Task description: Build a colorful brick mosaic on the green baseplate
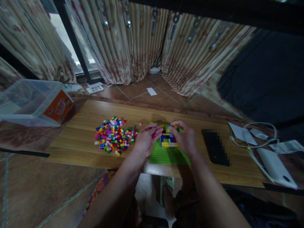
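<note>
A green studded baseplate lies on the wooden board, with a block of blue, yellow, red and white building bricks on it. My left hand is at the plate's left side, palm turned up and fingers curled around a few small pink and red building bricks. Over the upper right of the built block is my right hand, its thumb and forefinger closed together at the bricks. What lies between those fingertips is too small to make out. To the left spreads a heap of loose, many-coloured bricks.
A black phone rests right of the baseplate. Further right are a white cable, papers and a white power bank-like box. A clear plastic bin stands at the left end of the wooden board. Striped curtains hang behind.
</note>
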`<state>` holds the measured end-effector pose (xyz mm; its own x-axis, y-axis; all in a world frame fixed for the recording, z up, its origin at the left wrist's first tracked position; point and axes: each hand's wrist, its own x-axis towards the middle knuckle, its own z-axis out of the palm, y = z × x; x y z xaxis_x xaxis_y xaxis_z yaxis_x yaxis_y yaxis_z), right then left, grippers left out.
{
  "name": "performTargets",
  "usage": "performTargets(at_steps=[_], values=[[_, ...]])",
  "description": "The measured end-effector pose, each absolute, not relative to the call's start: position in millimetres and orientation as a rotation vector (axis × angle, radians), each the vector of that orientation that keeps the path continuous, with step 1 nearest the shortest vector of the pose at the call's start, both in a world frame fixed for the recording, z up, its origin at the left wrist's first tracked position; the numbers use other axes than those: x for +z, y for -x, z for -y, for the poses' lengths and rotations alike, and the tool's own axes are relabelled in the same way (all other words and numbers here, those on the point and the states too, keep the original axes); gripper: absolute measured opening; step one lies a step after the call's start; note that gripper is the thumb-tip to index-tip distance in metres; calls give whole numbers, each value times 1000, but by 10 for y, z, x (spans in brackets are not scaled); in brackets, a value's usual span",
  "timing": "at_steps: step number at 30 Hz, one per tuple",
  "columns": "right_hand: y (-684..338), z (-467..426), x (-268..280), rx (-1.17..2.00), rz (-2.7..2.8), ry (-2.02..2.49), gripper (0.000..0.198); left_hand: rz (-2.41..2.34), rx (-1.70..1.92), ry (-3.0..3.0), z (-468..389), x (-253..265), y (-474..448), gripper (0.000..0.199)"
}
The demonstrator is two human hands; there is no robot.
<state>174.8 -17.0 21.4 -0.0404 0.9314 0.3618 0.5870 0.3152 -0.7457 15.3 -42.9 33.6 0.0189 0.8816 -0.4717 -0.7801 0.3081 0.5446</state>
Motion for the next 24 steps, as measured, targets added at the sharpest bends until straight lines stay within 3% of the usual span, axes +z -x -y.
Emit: performTargets(at_steps=[10, 24], values=[[-1803, 149, 126, 517, 1855, 1446, 15, -946, 1307, -191, 423, 353, -163, 13], [-1708, 75, 29, 233, 2028, 1469, 15, -973, 1286, -354, 455, 328, -137, 22]])
